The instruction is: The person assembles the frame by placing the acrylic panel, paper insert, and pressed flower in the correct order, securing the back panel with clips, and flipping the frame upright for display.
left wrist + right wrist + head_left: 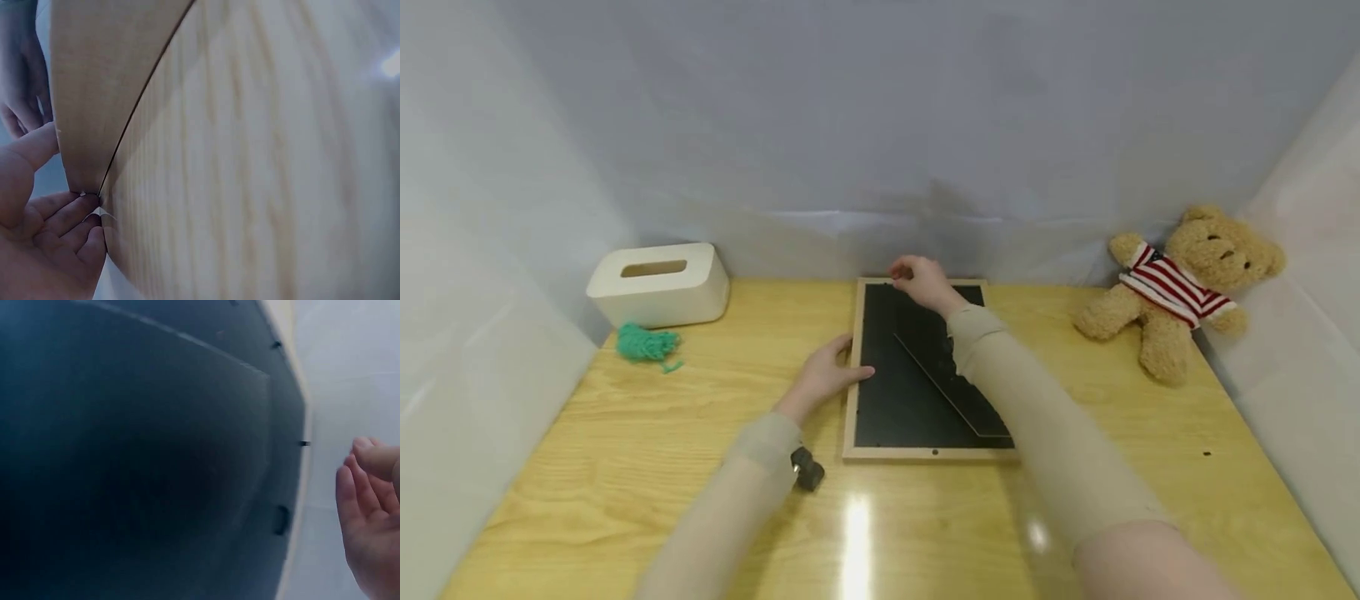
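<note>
A picture frame (pixel 851 417) with a light wooden rim lies face down on the table, its black backing (pixel 887 408) upward. A black stand flap (pixel 951 383) lies slanted across the backing, partly covered by the right sleeve. My left hand (pixel 823 377) grips the left side of the frame, thumb over the rim onto the backing; in the left wrist view its fingers are curled at the lower edge of the wooden side (pixel 106 75). Over the frame's far edge hovers my right hand (pixel 925 283), fingers loosely bent, nothing visible between them. Small dark tabs (pixel 282 520) line the backing's edge.
At the back left stands a white tissue box (pixel 658 287), with a bundle of green yarn (pixel 646 343) before it. A teddy bear (pixel 1180 292) in a striped shirt leans at the back right. A small dark piece (pixel 1207 453) lies on the table (pixel 1150 500) at right.
</note>
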Tool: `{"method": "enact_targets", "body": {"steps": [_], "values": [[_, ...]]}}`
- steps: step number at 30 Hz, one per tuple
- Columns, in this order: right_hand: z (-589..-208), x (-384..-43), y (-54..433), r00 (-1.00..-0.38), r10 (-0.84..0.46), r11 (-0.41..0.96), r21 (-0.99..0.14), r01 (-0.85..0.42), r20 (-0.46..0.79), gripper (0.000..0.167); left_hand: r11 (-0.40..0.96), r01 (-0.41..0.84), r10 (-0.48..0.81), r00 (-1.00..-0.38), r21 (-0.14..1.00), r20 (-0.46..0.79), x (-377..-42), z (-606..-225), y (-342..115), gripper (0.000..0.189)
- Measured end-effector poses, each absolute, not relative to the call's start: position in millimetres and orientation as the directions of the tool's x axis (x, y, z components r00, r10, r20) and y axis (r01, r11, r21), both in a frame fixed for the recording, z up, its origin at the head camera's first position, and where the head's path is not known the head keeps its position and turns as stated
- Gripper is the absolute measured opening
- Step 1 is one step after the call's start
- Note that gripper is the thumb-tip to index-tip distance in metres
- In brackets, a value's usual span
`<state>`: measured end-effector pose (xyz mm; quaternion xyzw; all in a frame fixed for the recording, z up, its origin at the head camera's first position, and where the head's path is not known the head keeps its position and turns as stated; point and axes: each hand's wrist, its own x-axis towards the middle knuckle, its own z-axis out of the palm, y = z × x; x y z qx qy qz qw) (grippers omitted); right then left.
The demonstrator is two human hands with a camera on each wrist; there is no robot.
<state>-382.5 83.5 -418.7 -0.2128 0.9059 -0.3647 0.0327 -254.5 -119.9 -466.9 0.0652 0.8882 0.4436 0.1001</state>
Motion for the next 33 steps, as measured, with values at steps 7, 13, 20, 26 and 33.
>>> {"method": "enact_targets", "body": {"steps": [7, 13, 20, 26, 33], "values": [[-434, -389, 72, -0.912, -0.41, 0.788, -0.502, -0.357, 0.006, 0.036, 0.604, 0.033, 0.198, -0.974, 0.796, -0.109, -252, -466, -117, 0.08], [-433, -396, 65, -0.887, -0.46, 0.837, -0.351, -0.42, -0.034, 0.041, 0.61, 0.037, 0.183, -0.978, 0.791, -0.096, -252, -465, -117, 0.078], [-435, -400, 63, -0.888, -0.451, 0.85, -0.345, -0.398, -0.087, 0.043, 0.622, 0.024, 0.182, -0.977, 0.783, -0.115, -252, -464, -119, 0.079], [-433, -402, 61, -0.885, -0.456, 0.847, -0.351, -0.4, -0.092, 0.043, 0.619, 0.022, 0.18, -0.977, 0.785, -0.114, -252, -463, -120, 0.079], [-430, -403, 60, -0.863, -0.5, 0.838, -0.291, -0.461, -0.073, 0.039, 0.616, 0.035, 0.193, -0.975, 0.787, -0.108, -253, -465, -120, 0.079]]}}
